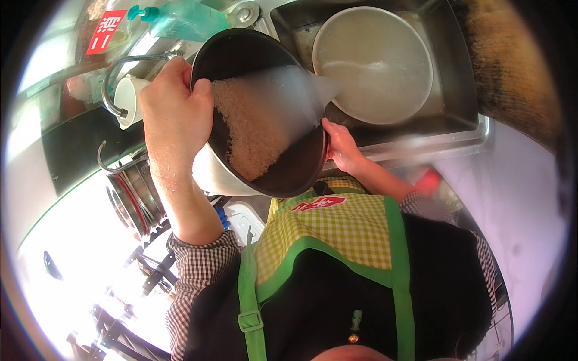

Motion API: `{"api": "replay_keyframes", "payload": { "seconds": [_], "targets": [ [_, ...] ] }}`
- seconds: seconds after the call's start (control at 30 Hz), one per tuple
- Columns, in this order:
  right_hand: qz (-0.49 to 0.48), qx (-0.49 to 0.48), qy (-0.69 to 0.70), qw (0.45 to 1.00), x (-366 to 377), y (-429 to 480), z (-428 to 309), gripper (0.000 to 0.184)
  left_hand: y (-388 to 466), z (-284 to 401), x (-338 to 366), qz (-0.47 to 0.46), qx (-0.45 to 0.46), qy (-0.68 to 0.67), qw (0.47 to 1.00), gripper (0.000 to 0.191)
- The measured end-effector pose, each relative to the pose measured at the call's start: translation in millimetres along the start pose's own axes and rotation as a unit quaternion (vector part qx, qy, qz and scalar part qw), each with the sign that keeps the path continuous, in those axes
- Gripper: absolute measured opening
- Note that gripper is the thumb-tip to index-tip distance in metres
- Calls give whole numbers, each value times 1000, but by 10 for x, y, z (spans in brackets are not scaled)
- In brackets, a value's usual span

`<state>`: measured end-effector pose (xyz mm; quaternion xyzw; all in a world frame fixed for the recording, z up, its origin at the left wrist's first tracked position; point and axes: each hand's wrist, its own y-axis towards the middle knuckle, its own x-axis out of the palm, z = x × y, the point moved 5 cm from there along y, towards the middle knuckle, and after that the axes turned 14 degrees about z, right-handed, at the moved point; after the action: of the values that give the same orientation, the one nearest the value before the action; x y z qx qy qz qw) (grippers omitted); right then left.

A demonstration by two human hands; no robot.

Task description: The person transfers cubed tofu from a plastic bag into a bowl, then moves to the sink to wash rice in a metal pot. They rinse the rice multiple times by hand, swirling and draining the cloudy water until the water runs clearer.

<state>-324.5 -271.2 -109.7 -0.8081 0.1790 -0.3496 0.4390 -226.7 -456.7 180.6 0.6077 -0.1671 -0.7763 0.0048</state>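
A deep pot (289, 178), dark inside and pale outside, is tilted towards the sink. My left hand (176, 99) grips its rim on the left, thumb over the edge. Fingers of my right hand (342, 143) support the pot's lower right side; part of that hand is hidden behind it. Wet rice grains (250, 131) lie along the inner wall. Whitish, cloudy water (326, 88) runs over the lip towards a round basin (430, 67) in the sink. That basin holds cloudy liquid.
The basin stands in a steel sink (456, 90). A curved tap (110, 76) and a white container (128, 101) are at left, with a green pump bottle (185, 20) behind. A stained wooden board (510, 67) lies right of the sink. Stacked metal pans (133, 198) sit lower left.
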Motion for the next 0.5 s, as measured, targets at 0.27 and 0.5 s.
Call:
{"api": "replay_keyframes", "payload": {
  "seconds": [0.27, 0.5],
  "targets": [
    [8, 7, 7, 1000, -13, 28, 28, 41, 19, 68, 13, -9, 4, 7, 1000, 13],
    [16, 13, 14, 1000, -30, 24, 29, 41, 44, 147, 31, -19, 5, 23, 1000, 14]
  ]
}}
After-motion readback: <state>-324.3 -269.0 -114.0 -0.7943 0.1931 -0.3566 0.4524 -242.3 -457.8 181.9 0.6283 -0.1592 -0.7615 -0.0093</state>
